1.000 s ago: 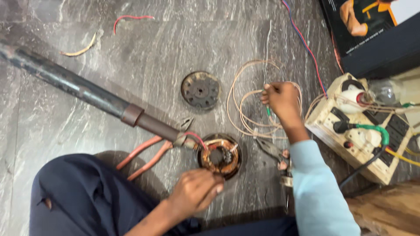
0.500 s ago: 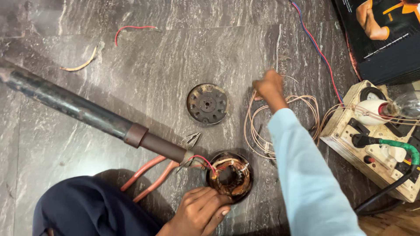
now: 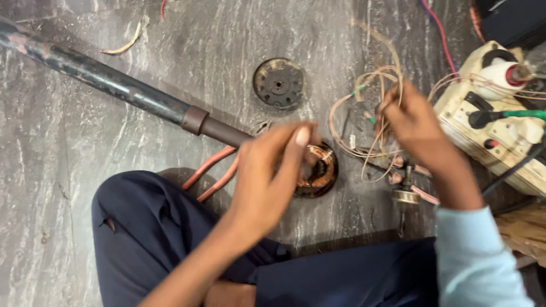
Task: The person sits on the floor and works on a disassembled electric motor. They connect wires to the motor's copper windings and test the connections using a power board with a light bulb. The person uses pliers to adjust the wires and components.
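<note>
Hands work over a grey stone floor: the right hand (image 3: 418,122) pinches a tangle of thin copper wire (image 3: 369,108), while the left hand (image 3: 273,170), fingers loosely curled, hovers over the wound coil (image 3: 318,170). Loops could snag or kink if tugged. The left fingertips' contact with that coil is hidden.

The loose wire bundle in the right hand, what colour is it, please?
Pale tan wire bundle, with small green bits, held in the right hand; head view.
</note>
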